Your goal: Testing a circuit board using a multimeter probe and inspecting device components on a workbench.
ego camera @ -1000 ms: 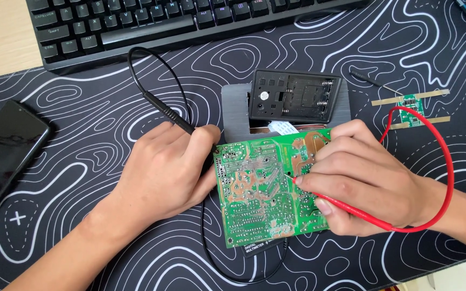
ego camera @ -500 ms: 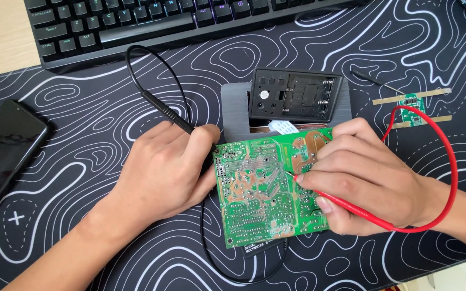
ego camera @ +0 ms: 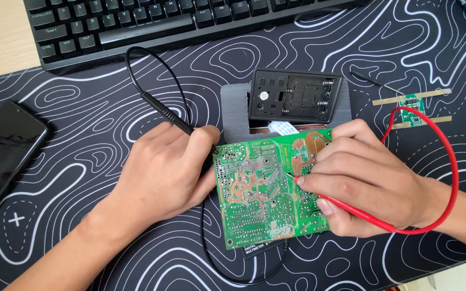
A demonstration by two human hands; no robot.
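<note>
We were probing the green circuit board (ego camera: 260, 194), lying mid-counter at six o'clock of the open black meter (ego camera: 292, 97). Our left hand (ego camera: 163, 170) gripped the black probe (ego camera: 168, 116); our right hand (ego camera: 362, 178) pinched the red probe (ego camera: 341, 205), tip on solder. Next, we judged, called for steady contact.

- green circuit board (ego camera: 262, 194) with silvery solder traces
- red probe (ego camera: 346, 207) on a red lead (ego camera: 449, 161)
- black probe (ego camera: 168, 116)
- black desk mat (ego camera: 109, 108) patterned with white wavy contour lines
- black keyboard (ego camera: 152, 24)
- black phone (ego camera: 4, 156)
</note>
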